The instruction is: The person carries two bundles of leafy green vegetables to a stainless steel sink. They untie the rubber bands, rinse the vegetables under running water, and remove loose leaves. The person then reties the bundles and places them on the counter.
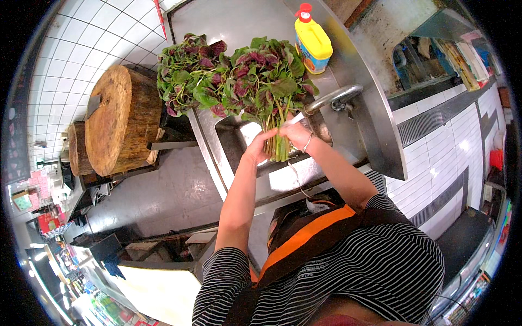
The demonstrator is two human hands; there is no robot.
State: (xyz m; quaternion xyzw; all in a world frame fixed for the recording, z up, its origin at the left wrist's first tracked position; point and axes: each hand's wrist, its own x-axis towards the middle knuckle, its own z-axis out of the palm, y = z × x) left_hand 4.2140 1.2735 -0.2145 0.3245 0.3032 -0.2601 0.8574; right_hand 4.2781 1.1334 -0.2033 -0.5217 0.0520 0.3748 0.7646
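Observation:
Over the metal sink point(228, 140), both my hands grip a bunch of red-and-green leafy greens point(269, 81) by its pale green stems. My left hand point(259, 147) is round the stems from the left, and my right hand point(297, 132), with a bracelet at the wrist, closes on them from the right. The curved metal faucet point(334, 98) has its pale spout end close above my right hand. More of the same greens point(187, 75) lie on the steel counter left of the bunch, their leaves touching it. The stem ends point towards me.
A yellow plastic jug with a red cap point(316, 45) stands on the counter behind the faucet. At left are a thick round wooden chopping block point(110, 122) and a smaller one point(77, 148). A raised steel panel point(379, 118) borders the sink's right side. A thin cord point(299, 179) hangs over the front edge.

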